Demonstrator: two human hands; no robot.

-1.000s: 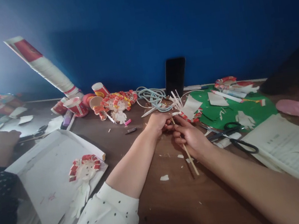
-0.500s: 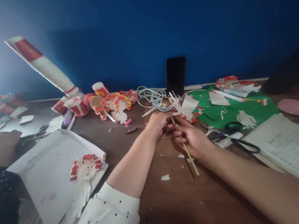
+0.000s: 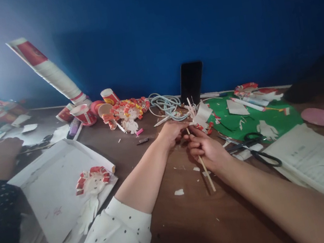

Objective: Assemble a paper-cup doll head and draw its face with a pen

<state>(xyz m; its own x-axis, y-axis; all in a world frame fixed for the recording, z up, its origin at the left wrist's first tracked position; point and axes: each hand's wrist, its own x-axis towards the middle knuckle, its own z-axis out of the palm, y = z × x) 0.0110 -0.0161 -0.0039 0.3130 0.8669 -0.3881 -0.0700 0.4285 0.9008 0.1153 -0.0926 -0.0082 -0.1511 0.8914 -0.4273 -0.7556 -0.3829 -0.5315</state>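
Observation:
My left hand (image 3: 172, 133) is closed, its fingertips pinching the base of a red and white paper cut-out (image 3: 203, 112) with narrow strips sticking up. My right hand (image 3: 205, 147) is closed round a thin wooden stick (image 3: 208, 176), whose lower end slants down toward me over the table. The stick's upper end meets the cut-out between both hands; fingers partly hide the joint. Small white paper scraps (image 3: 179, 192) lie below the hands. Right of my right hand are black-handled scissors (image 3: 266, 158) and a white tube (image 3: 248, 152).
A phone (image 3: 192, 82) leans against the blue wall beside a coiled cable (image 3: 167, 105). Green paper (image 3: 226, 122) and printed sheets (image 3: 321, 166) lie right. Left are paper cups (image 3: 83, 115), a tall cup stack (image 3: 52, 79), a white box lid (image 3: 50, 191) and another person's hand (image 3: 4, 155).
The paper cut-out at my fingertips has shifted slightly left and turned a little. Both hands and the stick stay almost where they were.

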